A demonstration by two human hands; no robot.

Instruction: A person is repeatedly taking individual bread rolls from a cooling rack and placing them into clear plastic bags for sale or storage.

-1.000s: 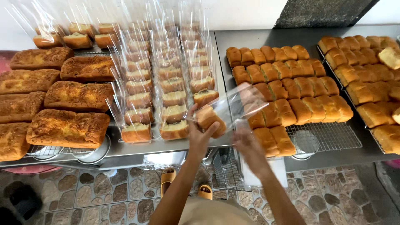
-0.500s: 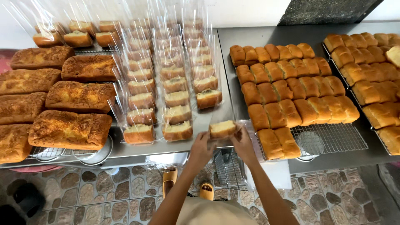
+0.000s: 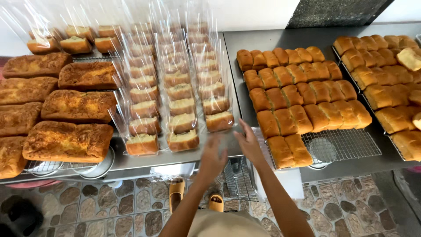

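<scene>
Blur hides left hand [image 3: 213, 154]'s grip; right hand [image 3: 248, 142] open, empty, near bagged cake slice [image 3: 219, 120].

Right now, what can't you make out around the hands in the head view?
- Left hand: motion-blurred, grip unreadable.
- Right hand: seen from the back; palm and any contact with the table hidden.
- Back rows of bagged cake slices: washed out by glare on the clear bags.
- Right-hand tray of buns: cut off by the frame edge.

Bagged cake slices [image 3: 175, 94] in three rows mid-table. Large loaves [image 3: 66, 140] on rack to left. Bun batch [image 3: 300, 94] on wire rack [image 3: 346, 147] to right; more buns [image 3: 386, 70] far right. Both hands [image 3: 232, 151] just before nearest bagged slice [image 3: 219, 121].
</scene>
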